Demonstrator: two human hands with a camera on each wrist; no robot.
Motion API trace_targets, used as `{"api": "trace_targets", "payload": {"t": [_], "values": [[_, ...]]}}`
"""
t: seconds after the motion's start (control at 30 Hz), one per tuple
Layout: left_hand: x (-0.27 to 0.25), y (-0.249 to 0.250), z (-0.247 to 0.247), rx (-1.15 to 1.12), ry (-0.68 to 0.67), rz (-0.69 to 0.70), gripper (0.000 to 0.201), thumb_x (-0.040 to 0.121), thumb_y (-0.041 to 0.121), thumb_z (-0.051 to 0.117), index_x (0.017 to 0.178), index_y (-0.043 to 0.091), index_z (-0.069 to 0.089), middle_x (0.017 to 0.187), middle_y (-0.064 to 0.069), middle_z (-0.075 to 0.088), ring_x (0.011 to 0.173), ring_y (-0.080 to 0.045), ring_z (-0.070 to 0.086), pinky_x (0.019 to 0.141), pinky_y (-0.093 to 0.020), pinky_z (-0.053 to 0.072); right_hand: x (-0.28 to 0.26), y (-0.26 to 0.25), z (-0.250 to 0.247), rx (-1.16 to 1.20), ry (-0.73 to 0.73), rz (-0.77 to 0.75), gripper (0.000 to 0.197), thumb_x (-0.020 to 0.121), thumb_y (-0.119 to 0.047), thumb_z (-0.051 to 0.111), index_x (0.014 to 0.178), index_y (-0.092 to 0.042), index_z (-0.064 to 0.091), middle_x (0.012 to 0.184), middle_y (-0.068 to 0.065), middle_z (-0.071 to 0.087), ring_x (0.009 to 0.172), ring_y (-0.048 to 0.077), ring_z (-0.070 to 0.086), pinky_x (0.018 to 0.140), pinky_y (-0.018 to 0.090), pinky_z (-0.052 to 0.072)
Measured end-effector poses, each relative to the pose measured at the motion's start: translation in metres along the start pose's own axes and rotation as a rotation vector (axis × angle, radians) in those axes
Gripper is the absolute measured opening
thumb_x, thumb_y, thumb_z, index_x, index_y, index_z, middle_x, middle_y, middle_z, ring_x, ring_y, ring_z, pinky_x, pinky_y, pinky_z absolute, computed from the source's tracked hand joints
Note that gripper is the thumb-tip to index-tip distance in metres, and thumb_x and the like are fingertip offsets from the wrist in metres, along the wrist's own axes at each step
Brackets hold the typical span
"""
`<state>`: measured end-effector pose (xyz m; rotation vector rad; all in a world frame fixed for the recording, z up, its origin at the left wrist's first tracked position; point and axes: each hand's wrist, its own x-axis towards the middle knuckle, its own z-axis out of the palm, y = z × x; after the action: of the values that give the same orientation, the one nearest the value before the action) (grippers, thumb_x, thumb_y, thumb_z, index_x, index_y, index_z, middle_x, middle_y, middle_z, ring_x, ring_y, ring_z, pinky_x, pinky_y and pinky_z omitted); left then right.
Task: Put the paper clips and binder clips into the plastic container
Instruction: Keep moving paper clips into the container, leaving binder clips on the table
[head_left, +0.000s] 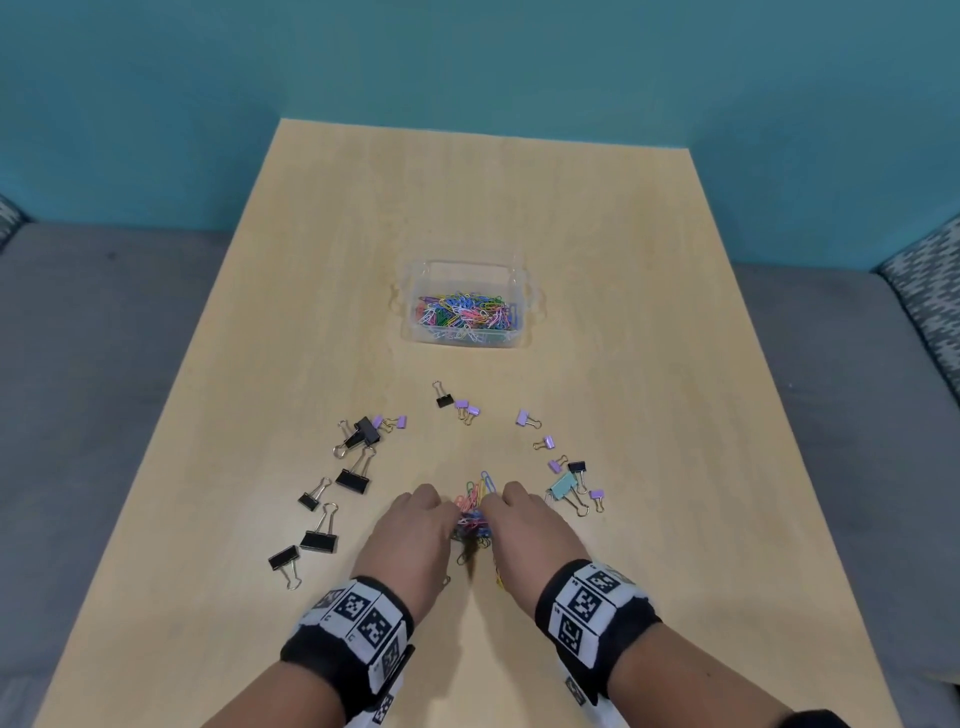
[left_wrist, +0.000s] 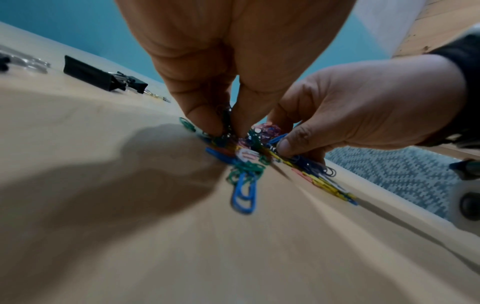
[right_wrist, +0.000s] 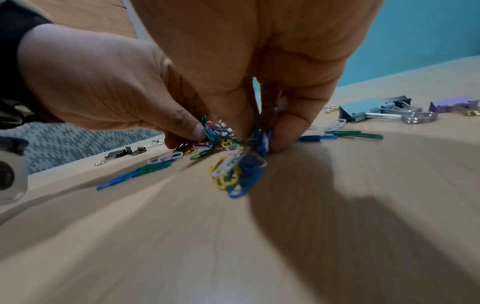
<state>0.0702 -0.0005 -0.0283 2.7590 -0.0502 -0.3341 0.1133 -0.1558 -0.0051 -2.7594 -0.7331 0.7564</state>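
Together, the left hand (head_left: 415, 525) and right hand (head_left: 530, 525) pinch a small heap of paper clips (head_left: 474, 512) on the surface (head_left: 649, 364). Farther back, the container (head_left: 415, 312) holds more paper clips, while binder clips (head_left: 353, 478) lie scattered either side of the hands.

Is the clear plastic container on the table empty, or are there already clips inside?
Partly filled: the clear plastic container holds many colourful paper clips; no binder clips visible inside.

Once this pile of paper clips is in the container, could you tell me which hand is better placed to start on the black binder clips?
Left, probably. The black binder clips lie beside the left hand.
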Motion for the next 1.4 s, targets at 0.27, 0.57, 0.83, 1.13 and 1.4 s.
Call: {"api": "trace_targets", "payload": {"t": [0.27, 0.57, 0.83, 1.13, 1.4], "values": [[0.0, -0.005, -0.015, -0.336, -0.1, -0.245, 0.014, 0.085, 0.015, 0.057, 0.085, 0.025, 0.066, 0.087, 0.009, 0.057, 0.076, -0.011, 0.057, 0.064, -0.019, 0.037, 0.003, 0.011, -0.009, 0.259, -0.08, 0.092, 0.005, 0.091, -0.014, 0.049, 0.089, -0.018, 0.046, 0.091, 0.0, 0.048, 0.076, 0.022, 0.049, 0.059, 0.032, 0.036], [0.022, -0.019, -0.06, -1.122, -0.211, -0.512, 0.009, 0.073, 0.003, 0.073, 0.069, 0.01, 0.07, 0.058, -0.011, 0.06, 0.05, -0.02, 0.056, 0.056, -0.03, 0.044, 0.016, 0.028, -0.048, 1.037, -0.328, 0.27, 0.012, 0.079, -0.005, 0.062, 0.082, -0.014, 0.056, 0.058, 0.007, 0.061, 0.046, 0.02, 0.059, 0.051, 0.033, 0.039], [0.148, -0.03, -0.121, -1.107, 0.145, -0.439, 0.015, 0.078, -0.01, 0.064, 0.073, 0.004, 0.064, 0.066, -0.016, 0.058, 0.042, -0.014, 0.054, 0.051, -0.03, 0.05, 0.116, 0.035, -0.145, 1.09, 0.079, 0.175, 0.023, 0.085, 0.011, 0.06, 0.076, -0.007, 0.049, 0.058, 0.012, 0.047, 0.037, 0.016, 0.049, 0.043, 0.028, 0.052], [0.204, -0.03, -0.143, -0.598, 0.23, -0.305, 0.027, 0.082, 0.01, 0.058, 0.107, 0.017, 0.068, 0.1, -0.004, 0.069, 0.085, -0.028, 0.068, 0.084, -0.04, 0.054, 0.156, 0.04, -0.185, 0.378, 0.279, 0.201, 0.022, 0.081, -0.026, 0.066, 0.101, -0.017, 0.063, 0.101, 0.007, 0.063, 0.087, 0.027, 0.062, 0.079, 0.036, 0.05], [0.063, -0.02, -0.075, -0.243, 0.017, -0.044, 0.03, 0.092, 0.02, 0.051, 0.12, 0.022, 0.062, 0.123, 0.004, 0.062, 0.11, -0.017, 0.058, 0.092, -0.026, 0.041, 0.004, 0.056, -0.068, 0.268, 0.168, 0.102, 0.028, 0.089, -0.025, 0.046, 0.112, -0.019, 0.061, 0.107, 0.001, 0.058, 0.1, 0.02, 0.055, 0.086, 0.031, 0.042]]}}
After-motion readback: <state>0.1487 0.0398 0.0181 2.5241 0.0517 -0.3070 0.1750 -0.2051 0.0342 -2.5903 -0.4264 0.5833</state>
